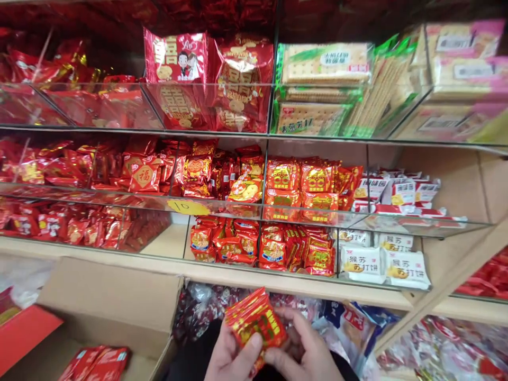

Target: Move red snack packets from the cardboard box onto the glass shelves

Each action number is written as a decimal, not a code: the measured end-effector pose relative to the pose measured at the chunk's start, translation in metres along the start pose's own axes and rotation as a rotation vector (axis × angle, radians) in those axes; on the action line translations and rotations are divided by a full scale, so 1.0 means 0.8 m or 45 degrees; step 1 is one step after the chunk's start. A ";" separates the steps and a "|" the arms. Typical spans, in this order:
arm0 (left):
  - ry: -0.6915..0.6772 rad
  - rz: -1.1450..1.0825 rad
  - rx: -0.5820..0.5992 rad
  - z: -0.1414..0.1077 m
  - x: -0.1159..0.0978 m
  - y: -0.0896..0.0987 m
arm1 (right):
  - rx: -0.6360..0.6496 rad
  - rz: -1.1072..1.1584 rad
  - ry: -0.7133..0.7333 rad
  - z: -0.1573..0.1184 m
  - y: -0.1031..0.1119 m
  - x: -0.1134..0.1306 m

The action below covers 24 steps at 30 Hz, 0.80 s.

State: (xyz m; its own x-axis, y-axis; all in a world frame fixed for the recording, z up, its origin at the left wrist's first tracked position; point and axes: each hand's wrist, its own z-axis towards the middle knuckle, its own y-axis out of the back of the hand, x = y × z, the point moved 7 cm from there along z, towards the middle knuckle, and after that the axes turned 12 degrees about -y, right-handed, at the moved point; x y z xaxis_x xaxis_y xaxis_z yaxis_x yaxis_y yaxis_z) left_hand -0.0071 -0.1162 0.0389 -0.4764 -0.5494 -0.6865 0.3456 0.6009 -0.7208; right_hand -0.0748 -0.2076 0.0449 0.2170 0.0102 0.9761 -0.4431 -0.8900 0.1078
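Low at the centre of the head view, my left hand (235,359) grips a small stack of red snack packets (256,323) with gold print, its thumb across the front packet. My right hand (304,349) closes on the lower right side of the same stack, fingers curled behind it. Behind and above the hands, similar red packets (319,254) stand in rows in the lowest shelf compartment. Left of my hands is an open cardboard box (115,296) with several red packets (97,364) inside.
Clear dividers and front panels (222,206) split the shelves into compartments. White cracker packets (363,264) sit lower right, green-edged cracker packs (321,63) on the top shelf. A yellow price tag (188,206) hangs on the middle shelf. Bagged goods (353,323) lie beneath; a wooden post (456,264) stands right.
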 end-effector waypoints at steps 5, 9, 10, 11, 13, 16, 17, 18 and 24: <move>-0.111 0.169 0.188 -0.004 -0.002 -0.014 | 0.002 0.062 -0.108 -0.006 0.014 -0.001; -0.067 0.165 0.213 -0.007 0.003 -0.013 | -0.078 -0.125 0.006 -0.019 0.022 0.011; -0.039 0.117 0.209 -0.008 0.003 -0.015 | -0.106 -0.149 0.019 -0.021 0.023 0.012; 0.006 0.040 0.213 -0.011 0.004 -0.018 | -0.135 -0.164 0.026 -0.022 0.025 0.011; 0.134 -0.116 0.224 -0.016 0.006 -0.024 | -0.177 -0.175 0.037 -0.023 0.028 0.011; 0.262 -0.122 0.176 -0.019 0.010 -0.023 | -0.194 -0.182 0.047 -0.022 0.033 0.016; 0.273 -0.083 0.157 -0.018 0.011 -0.021 | -0.201 -0.177 0.058 -0.021 0.035 0.019; 0.274 -0.052 0.150 -0.018 0.013 -0.020 | -0.205 -0.175 0.072 -0.020 0.037 0.023; 0.078 0.028 0.415 -0.018 0.016 -0.031 | -0.149 -0.028 -0.005 -0.010 0.038 0.019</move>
State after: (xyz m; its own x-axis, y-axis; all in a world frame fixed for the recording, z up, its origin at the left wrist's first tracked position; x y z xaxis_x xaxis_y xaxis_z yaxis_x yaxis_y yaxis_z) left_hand -0.0337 -0.1297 0.0496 -0.5104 -0.4961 -0.7025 0.5925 0.3893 -0.7053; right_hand -0.0915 -0.2308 0.0647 0.2309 0.0269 0.9726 -0.5365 -0.8304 0.1503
